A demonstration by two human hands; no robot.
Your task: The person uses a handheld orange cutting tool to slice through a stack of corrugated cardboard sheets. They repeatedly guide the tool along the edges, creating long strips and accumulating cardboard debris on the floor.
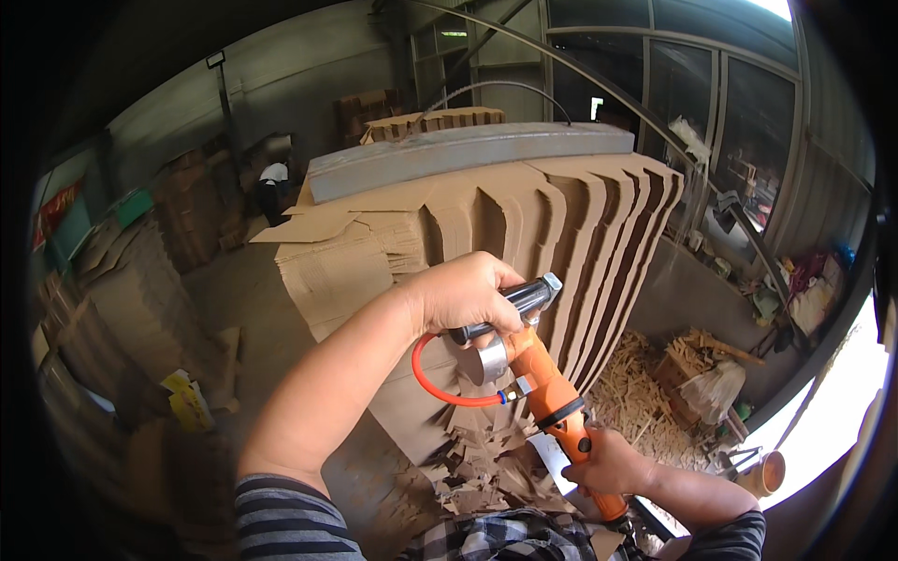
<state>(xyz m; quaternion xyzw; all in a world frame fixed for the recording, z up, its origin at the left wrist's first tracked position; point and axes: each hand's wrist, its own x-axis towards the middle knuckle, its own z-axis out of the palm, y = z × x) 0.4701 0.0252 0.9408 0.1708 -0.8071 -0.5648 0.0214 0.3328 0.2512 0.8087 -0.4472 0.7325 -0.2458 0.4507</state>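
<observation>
We wrap left hand (472,290) round a black handle (528,297), right hand (610,462) round the orange tool (547,374), before jagged cardboard edges (561,210); floor (253,304) stretches left.

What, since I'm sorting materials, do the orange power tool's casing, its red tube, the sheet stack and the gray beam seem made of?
Orange power tool casing: plastic or painted metal, fairly glossy; the look leaves it open.
Red tube: likely smooth plastic, by its even curve and sheen.
Sheet stack: matte brown cardboard, by colour and ragged edges.
Gray beam: probably steel, dull, by its scuffed, flat faces.
</observation>
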